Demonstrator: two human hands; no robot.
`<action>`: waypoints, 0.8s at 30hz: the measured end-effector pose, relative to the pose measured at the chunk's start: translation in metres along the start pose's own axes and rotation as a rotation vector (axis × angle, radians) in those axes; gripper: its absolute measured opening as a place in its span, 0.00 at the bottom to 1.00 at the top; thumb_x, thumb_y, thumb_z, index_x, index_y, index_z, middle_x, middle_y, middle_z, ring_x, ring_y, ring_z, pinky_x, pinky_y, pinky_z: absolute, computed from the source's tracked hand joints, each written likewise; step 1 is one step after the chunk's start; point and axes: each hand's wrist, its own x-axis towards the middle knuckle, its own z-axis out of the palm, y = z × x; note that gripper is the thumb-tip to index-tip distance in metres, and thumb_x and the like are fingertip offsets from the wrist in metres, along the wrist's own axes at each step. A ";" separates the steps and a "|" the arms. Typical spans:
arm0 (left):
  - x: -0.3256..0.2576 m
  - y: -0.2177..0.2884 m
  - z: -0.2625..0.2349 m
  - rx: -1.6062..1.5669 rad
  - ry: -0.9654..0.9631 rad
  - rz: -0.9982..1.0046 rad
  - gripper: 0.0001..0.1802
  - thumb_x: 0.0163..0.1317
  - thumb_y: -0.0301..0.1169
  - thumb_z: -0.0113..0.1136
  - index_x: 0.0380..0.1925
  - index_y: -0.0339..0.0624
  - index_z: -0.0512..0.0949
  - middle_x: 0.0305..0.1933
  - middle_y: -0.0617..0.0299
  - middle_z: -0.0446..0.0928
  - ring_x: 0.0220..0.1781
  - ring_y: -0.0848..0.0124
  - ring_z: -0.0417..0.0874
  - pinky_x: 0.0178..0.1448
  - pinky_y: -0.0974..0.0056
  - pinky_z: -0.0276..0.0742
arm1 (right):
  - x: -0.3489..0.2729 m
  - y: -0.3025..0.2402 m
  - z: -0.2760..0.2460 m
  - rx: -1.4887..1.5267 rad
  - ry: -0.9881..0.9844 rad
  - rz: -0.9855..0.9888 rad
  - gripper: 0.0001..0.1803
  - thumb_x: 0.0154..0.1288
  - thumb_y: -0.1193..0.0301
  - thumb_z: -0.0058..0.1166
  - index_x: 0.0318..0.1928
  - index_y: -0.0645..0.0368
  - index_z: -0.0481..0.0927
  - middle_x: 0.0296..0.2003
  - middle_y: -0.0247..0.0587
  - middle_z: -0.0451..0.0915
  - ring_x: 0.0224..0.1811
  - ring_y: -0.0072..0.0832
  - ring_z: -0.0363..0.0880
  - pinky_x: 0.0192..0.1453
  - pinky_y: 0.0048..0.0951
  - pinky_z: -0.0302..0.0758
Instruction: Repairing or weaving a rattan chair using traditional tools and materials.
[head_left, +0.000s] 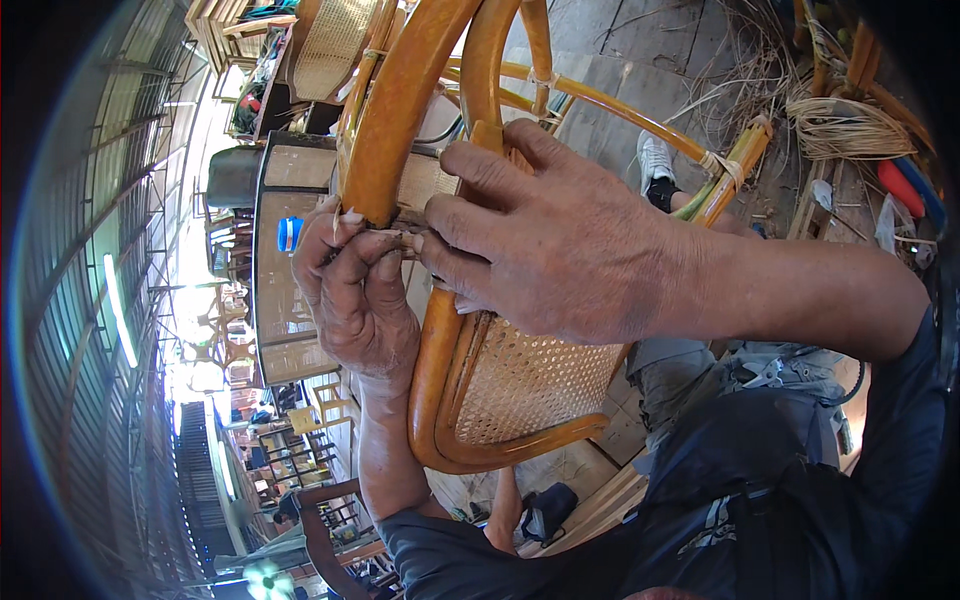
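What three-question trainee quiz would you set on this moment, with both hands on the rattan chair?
1. True or false: the left hand pinches a thin pale cane strip against the curved orange-brown rattan chair frame.
2. What fills the frame below the right hand? A) solid plank B) woven cane mesh panel C) cushion
3. What lies in a loose coil at the upper right?

Key:
1. True.
2. B.
3. A pale bundle of cane strands.
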 end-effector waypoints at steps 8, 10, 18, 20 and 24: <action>0.002 0.000 0.002 0.047 -0.021 0.025 0.04 0.58 0.27 0.57 0.34 0.41 0.78 0.46 0.58 0.64 0.56 0.60 0.67 0.58 0.59 0.65 | 0.000 -0.001 0.000 -0.021 0.014 -0.004 0.13 0.54 0.64 0.54 0.37 0.58 0.81 0.35 0.38 0.75 0.47 0.32 0.69 0.48 0.42 0.71; 0.002 0.000 0.002 0.062 -0.016 0.039 0.04 0.58 0.26 0.57 0.33 0.40 0.77 0.46 0.58 0.64 0.56 0.60 0.67 0.58 0.59 0.65 | 0.001 -0.002 0.000 -0.013 0.012 0.005 0.13 0.55 0.63 0.53 0.37 0.57 0.81 0.36 0.39 0.75 0.47 0.33 0.69 0.48 0.42 0.71; 0.001 0.007 0.001 0.063 -0.018 0.050 0.04 0.58 0.26 0.57 0.33 0.37 0.77 0.46 0.57 0.64 0.56 0.59 0.69 0.57 0.59 0.67 | -0.002 -0.007 -0.001 -0.004 0.028 0.020 0.14 0.56 0.62 0.52 0.39 0.54 0.81 0.38 0.39 0.76 0.49 0.35 0.69 0.48 0.42 0.71; 0.003 0.008 0.002 0.055 -0.027 0.061 0.05 0.58 0.26 0.57 0.33 0.37 0.77 0.46 0.57 0.64 0.56 0.59 0.69 0.56 0.59 0.68 | -0.004 -0.004 -0.005 0.013 -0.019 0.025 0.13 0.55 0.62 0.52 0.37 0.54 0.81 0.39 0.38 0.76 0.49 0.35 0.69 0.46 0.42 0.71; 0.006 -0.007 0.005 0.487 -0.085 0.200 0.04 0.58 0.27 0.57 0.32 0.40 0.79 0.46 0.57 0.71 0.52 0.59 0.73 0.55 0.60 0.70 | -0.020 0.022 0.001 0.130 0.374 0.002 0.08 0.53 0.65 0.53 0.32 0.53 0.78 0.34 0.39 0.74 0.45 0.36 0.72 0.44 0.38 0.71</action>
